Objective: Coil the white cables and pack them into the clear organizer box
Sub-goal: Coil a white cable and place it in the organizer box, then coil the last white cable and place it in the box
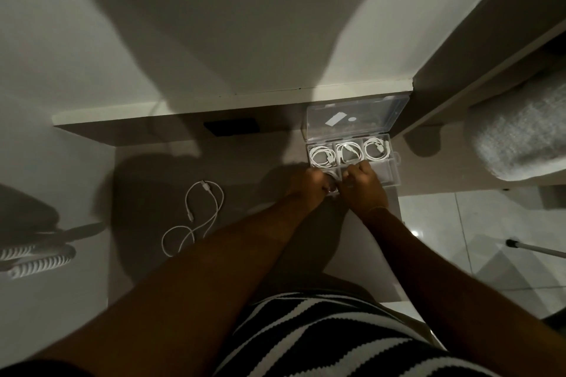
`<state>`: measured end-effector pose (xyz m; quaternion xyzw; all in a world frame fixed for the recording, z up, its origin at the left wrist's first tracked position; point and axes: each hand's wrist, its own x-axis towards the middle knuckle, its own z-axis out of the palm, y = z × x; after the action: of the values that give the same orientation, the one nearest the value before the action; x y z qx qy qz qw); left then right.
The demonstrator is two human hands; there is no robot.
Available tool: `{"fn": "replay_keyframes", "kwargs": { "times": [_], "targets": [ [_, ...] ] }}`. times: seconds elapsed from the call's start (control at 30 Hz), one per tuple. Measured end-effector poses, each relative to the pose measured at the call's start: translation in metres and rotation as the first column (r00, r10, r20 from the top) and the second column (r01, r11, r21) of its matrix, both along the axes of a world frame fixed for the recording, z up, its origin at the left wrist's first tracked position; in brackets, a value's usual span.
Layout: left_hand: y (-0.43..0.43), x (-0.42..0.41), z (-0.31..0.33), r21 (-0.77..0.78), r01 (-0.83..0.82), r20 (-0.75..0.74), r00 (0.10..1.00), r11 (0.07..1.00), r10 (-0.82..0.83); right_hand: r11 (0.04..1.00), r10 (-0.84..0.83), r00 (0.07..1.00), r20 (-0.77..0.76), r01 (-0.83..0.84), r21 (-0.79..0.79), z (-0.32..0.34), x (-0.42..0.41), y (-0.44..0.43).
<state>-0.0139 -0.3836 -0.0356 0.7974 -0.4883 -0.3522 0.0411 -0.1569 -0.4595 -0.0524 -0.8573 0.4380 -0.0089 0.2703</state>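
Note:
The clear organizer box [393, 173] stands open on the desk at the right, its lid [355, 118] leaning back. Its three far compartments each hold a coiled white cable [322, 155]. Over the near left compartment, my left hand [306, 188] and my right hand [363, 188] meet, both closed on a coiled white cable [332, 183] that is mostly hidden between them. A loose, uncoiled white cable [200, 217] lies on the desk to the left.
The desk [171, 174] has a raised back ledge [183, 110] with a dark slot. A grey upholstered seat [520, 135] is at the right, above a tiled floor [477, 242]. A striped object [39, 260] lies at the far left.

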Motion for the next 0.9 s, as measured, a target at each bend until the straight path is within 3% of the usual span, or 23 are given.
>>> {"fn": "replay_keyframes", "kwargs": {
  "times": [0.13,0.3,0.47,0.57,0.77,0.9],
  "targets": [
    [0.005,-0.001,0.006,0.005,0.036,0.029,0.999,0.999,-0.036,0.998,-0.067,0.997,0.041,0.066,0.02,0.002,-0.006,0.006],
    [0.01,0.008,0.024,0.01,0.065,-0.01,0.998,0.998,-0.065,0.997,-0.035,0.998,-0.048,0.039,0.07,0.013,0.0,0.002],
    [0.06,0.036,0.03,-0.111,0.01,-0.034,0.999,0.994,-0.014,0.998,0.063,0.996,-0.058,-0.064,-0.009,0.028,0.012,0.011],
    [0.109,0.062,0.031,-0.058,0.001,0.047,0.999,0.998,0.002,0.984,0.163,0.986,-0.047,-0.166,-0.065,0.038,0.031,0.025],
    [0.227,0.086,0.027,0.035,-0.297,0.302,0.913,0.954,0.273,0.92,0.376,0.927,-0.017,-0.375,-0.116,0.052,0.08,0.076],
    [0.282,0.074,0.024,0.038,-0.453,0.278,0.861,0.891,0.426,0.862,0.496,0.868,-0.013,-0.494,-0.115,0.053,0.101,0.119]
  ]
}}
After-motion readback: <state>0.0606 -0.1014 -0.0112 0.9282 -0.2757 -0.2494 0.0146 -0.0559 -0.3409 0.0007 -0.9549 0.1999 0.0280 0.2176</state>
